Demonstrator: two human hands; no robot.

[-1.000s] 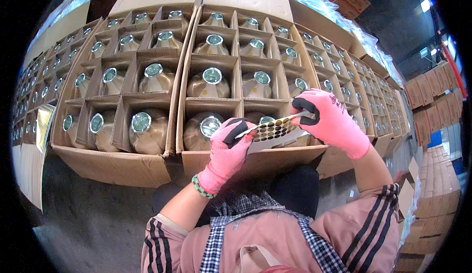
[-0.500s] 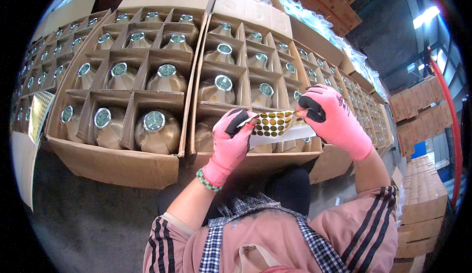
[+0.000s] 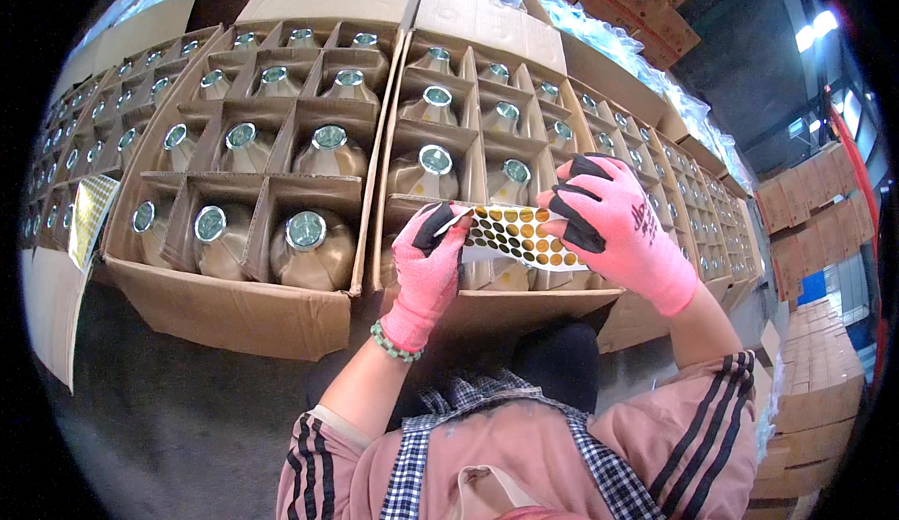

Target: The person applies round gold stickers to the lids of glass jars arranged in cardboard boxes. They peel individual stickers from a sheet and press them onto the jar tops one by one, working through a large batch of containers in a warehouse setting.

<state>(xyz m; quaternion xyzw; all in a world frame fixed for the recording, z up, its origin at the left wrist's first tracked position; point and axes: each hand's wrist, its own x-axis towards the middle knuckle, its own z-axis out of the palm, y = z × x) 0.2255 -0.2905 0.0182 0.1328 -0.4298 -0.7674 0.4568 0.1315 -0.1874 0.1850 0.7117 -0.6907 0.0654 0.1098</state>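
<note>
Head cam: left hand [image 3: 423,262] is pinching the left end of a gold-dotted sheet [image 3: 506,230], right hand's [image 3: 626,230] fingers are touching its right part (can't tell if gripping), sheet's spanning between them above the carton [image 3: 506,307].

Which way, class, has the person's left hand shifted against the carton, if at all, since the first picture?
Yes, leftward: the left hand now appears closer to the left edge of the carton beneath it.

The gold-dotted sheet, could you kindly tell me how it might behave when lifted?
The gold-dotted sheet is probably floppy, since it curves between the left hand and right hand; it looks thin, so likely light.
</note>
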